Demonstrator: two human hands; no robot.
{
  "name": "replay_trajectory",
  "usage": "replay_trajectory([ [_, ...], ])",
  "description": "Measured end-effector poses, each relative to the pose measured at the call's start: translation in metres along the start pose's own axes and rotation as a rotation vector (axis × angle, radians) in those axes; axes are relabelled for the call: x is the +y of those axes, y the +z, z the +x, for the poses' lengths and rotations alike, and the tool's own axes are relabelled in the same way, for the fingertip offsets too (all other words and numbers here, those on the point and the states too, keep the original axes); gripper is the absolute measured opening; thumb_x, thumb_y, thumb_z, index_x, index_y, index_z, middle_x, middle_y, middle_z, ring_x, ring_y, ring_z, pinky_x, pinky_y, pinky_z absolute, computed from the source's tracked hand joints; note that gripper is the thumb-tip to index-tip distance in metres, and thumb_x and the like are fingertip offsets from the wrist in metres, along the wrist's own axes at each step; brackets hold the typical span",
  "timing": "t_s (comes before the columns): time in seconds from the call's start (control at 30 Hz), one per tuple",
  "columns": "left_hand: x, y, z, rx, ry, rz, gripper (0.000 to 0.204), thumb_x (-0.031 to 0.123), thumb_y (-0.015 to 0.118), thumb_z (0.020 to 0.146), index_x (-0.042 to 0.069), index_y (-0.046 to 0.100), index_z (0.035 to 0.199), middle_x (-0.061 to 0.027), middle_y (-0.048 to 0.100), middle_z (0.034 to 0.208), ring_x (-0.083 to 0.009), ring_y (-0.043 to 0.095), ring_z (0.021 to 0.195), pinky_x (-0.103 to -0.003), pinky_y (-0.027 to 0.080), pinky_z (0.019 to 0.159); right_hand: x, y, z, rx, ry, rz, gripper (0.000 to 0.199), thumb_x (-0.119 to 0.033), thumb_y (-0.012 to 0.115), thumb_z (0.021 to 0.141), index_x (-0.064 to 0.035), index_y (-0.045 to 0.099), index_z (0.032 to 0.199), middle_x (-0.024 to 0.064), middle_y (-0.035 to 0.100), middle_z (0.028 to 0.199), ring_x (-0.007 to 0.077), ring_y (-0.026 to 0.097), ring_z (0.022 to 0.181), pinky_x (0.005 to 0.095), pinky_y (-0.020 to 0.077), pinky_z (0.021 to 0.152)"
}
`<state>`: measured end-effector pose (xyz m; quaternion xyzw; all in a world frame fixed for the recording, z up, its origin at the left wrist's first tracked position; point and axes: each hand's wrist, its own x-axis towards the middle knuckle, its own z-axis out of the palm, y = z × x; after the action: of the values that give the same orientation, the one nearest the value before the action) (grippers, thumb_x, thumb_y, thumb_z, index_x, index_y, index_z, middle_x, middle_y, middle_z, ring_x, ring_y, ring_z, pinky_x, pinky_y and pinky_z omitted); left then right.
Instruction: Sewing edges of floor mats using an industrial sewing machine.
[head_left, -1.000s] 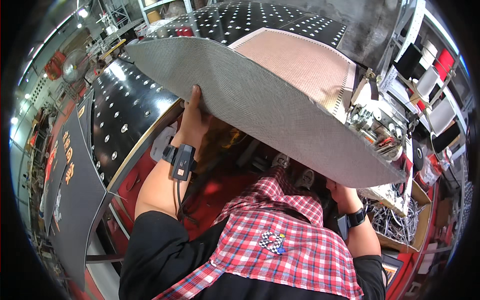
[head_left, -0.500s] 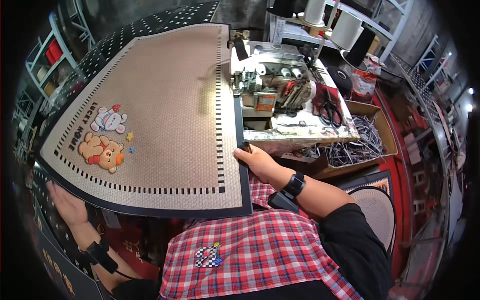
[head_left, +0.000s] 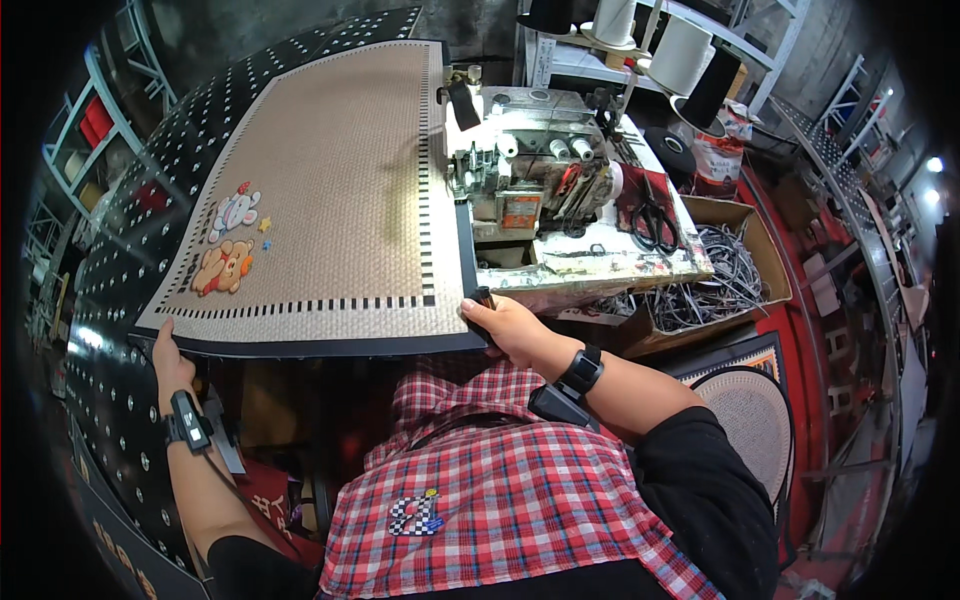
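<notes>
A large beige woven mat (head_left: 340, 190) with a black border and two cartoon animal patches lies flat in front of me, its right edge against a sewing machine (head_left: 530, 185). My left hand (head_left: 172, 355) grips the mat's near left corner from below. My right hand (head_left: 508, 325) holds the near right corner, thumb on top of the black edging. Both wrists wear black bands.
The sewing machine sits on a worn white table (head_left: 600, 265) with black scissors (head_left: 655, 225). A cardboard box of cords (head_left: 720, 280) stands to the right. Thread cones (head_left: 680, 50) line the shelf behind. A round mat (head_left: 750, 410) lies on the red floor.
A second ago the mat was lifted overhead, underside toward me. It has been flipped and laid down face up, then shifted slightly toward the machine.
</notes>
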<state>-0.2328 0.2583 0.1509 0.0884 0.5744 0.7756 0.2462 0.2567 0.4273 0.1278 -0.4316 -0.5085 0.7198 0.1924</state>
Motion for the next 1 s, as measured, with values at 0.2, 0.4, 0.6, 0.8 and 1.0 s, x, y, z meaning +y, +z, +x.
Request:
replay_trajectory([
  [0.2, -0.013, 0.032, 0.052, -0.065, 0.098, 0.281, 0.036, 0.018, 0.051, 0.083, -0.008, 0.048, 0.107, -0.0126, 0.054, 0.106, -0.0215, 0.052, 0.095, -0.030, 0.040, 0.082, 0.011, -0.016, 0.008, -0.136, -0.008, 0.184, 0.034, -0.036, 0.045, 0.088, -0.0051, 0.046, 0.072, -0.0001, 0.040, 0.055, 0.0090, 0.034, 0.043, 0.0227, 0.0264, 0.038],
  [0.4, -0.013, 0.057, 0.095, 0.002, 0.339, 0.858, 0.051, 0.036, 0.050, 0.083, -0.015, 0.053, 0.084, -0.0201, 0.059, 0.081, -0.0233, 0.055, 0.072, -0.033, 0.041, 0.065, 0.015, -0.028, 0.006, -0.109, 0.011, 0.316, 0.035, -0.037, 0.046, 0.087, -0.0065, 0.044, 0.069, -0.0009, 0.037, 0.054, 0.0084, 0.031, 0.042, 0.0218, 0.0242, 0.037],
  [0.6, -0.013, 0.098, 0.118, 0.053, 0.359, 1.196, 0.060, 0.044, 0.048, 0.081, -0.016, 0.051, 0.083, -0.0203, 0.058, 0.077, -0.0240, 0.056, 0.065, -0.032, 0.044, 0.055, 0.018, -0.037, 0.008, -0.037, 0.039, 0.305, 0.034, -0.036, 0.048, 0.086, -0.0076, 0.043, 0.068, -0.0010, 0.037, 0.055, 0.0083, 0.032, 0.043, 0.0217, 0.0265, 0.038],
  [0.8, -0.021, 0.113, 0.136, 0.029, 0.332, 1.045, 0.062, 0.048, 0.047, 0.081, -0.014, 0.050, 0.082, -0.0169, 0.056, 0.069, -0.0201, 0.054, 0.049, -0.025, 0.041, 0.041, 0.023, -0.040, 0.013, -0.017, 0.055, 0.308, 0.032, -0.034, 0.048, 0.086, -0.0089, 0.042, 0.067, -0.0009, 0.038, 0.055, 0.0079, 0.032, 0.043, 0.0207, 0.0269, 0.038],
  [1.0, -0.023, 0.114, 0.139, 0.070, 0.303, 1.062, 0.062, 0.048, 0.045, 0.081, -0.013, 0.050, 0.082, -0.0144, 0.056, 0.063, -0.0171, 0.052, 0.045, -0.025, 0.040, 0.039, 0.021, -0.036, 0.013, -0.010, 0.058, 0.301, 0.032, -0.033, 0.048, 0.086, -0.0101, 0.040, 0.066, -0.0006, 0.038, 0.055, 0.0076, 0.034, 0.043, 0.0204, 0.0265, 0.037],
])
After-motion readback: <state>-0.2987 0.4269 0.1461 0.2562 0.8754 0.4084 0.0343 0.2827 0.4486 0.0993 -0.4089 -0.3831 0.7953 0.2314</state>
